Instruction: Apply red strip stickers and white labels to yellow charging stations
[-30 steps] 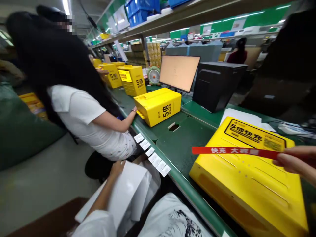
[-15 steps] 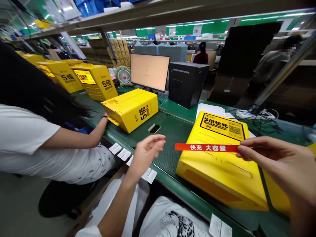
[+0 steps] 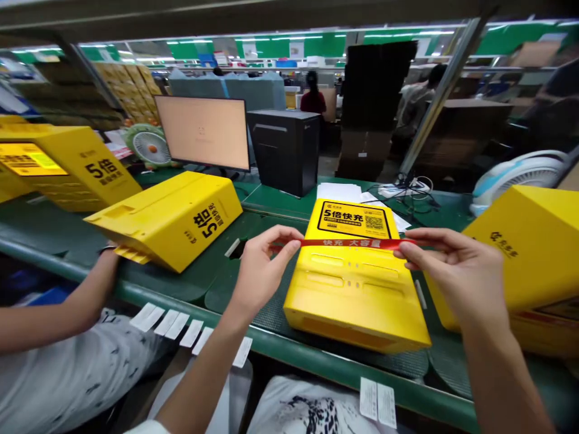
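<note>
A narrow red sticker strip (image 3: pixel 350 243) with white lettering is stretched level between my two hands. My left hand (image 3: pixel 269 265) pinches its left end between thumb and fingers. At its right end, my right hand (image 3: pixel 452 265) pinches it the same way. Below and behind the strip lies a yellow metal casing (image 3: pixel 353 301) on the green conveyor. On the casing's far part is a black-framed label (image 3: pixel 355 218) with a QR code. Whether the strip touches the casing I cannot tell.
Another yellow casing (image 3: pixel 176 217) lies to the left, a co-worker's hand (image 3: pixel 108 256) at its near end. One more casing (image 3: pixel 520 253) stands at the right. White labels (image 3: pixel 377 402) hang along the bench edge (image 3: pixel 280 349). Behind are a monitor (image 3: pixel 203 132) and a black computer tower (image 3: pixel 284 150).
My left hand, free half a second ago, has taken hold of the strip's left end. The view has turned right, and the strip now lies across the casing's middle in view.
</note>
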The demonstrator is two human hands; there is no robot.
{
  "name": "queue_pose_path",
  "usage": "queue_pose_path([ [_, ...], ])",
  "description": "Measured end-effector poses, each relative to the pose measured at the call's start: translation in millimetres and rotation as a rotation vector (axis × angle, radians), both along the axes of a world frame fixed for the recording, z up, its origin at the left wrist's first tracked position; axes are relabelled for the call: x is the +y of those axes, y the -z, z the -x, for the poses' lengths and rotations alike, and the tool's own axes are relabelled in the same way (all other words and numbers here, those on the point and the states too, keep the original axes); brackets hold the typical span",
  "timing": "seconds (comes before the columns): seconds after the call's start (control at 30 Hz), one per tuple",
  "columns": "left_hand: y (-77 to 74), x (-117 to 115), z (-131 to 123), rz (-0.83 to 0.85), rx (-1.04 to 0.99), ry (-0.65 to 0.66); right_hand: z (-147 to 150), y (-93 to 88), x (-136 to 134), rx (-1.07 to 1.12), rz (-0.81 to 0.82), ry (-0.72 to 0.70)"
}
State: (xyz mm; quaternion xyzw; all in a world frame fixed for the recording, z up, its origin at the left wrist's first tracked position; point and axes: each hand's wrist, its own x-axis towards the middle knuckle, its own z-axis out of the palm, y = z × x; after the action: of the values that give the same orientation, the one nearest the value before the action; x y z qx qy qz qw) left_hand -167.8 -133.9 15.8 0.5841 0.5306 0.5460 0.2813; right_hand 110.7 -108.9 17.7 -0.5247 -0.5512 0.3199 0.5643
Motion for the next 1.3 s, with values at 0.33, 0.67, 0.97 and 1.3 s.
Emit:
queue_pose_path([
  [0.33, 20.7, 52.6, -13.7, 0.004, -0.041, -0.014, -11.6, 36.2, 36.5, 0.121, 0.257, -0.014],
  [0.67, 48.6, 94.5, -20.5, 0.206, 0.128, -0.108, -1.6, 56.9, 64.9, 0.068, 0.256, 0.046],
  [0.97, 50.7, 89.9, -24.9, 0.152, 0.319, -0.151, 3.4, 63.9, 60.9, -0.109, 0.205, 0.164],
  [1.3, 39.8, 84.0, -33.7, 0.051, 0.582, -0.170, 5.3, 63.2, 60.6, -0.198, 0.207, 0.202],
])
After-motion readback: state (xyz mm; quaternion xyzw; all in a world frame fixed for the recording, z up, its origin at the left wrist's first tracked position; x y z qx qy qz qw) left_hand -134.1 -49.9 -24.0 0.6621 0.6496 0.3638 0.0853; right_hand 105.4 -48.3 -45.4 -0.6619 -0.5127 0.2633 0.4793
